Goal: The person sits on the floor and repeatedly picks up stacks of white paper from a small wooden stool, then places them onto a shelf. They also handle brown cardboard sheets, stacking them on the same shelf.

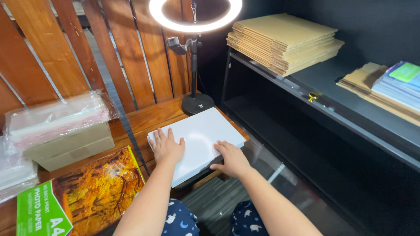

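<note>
White sheets fill the middle of the view: a thick stack of white glossy paper (197,142) lies on the corner of a reddish-brown wooden table (144,120), its near edge overhanging the table a little, and everything else sits around that stack.

Nearest to us, the left hand (167,147) lies flat on the stack's near-left part, fingers spread, palm down — it looks like it pins the sheets so they don't slide. The right hand (232,158) is at the stack's near-right edge, fingers resting on top and the thumb curled down the side, seemingly squaring or steadying that edge. Neither hand pinches a single sheet as far as I can see.

Left of the stack, close to us, lies a flat paper pack with an autumn-forest picture and a green corner (87,192). Further left and back, a plain cardboard box (70,146) carries a clear plastic-wrapped bundle of pale sheets (57,116).

Just behind the stack stands a black round-based stand with a glowing white ring light (194,15), shining down on the paper; you can see its glare on the top sheet.

Right of the stack and beyond, a dark metal shelf (323,83) holds a pile of flattened brown cardboard (284,41), with coloured paper packs (400,85) at the far right. Reddish wooden slats (48,52) close the back left.
</note>
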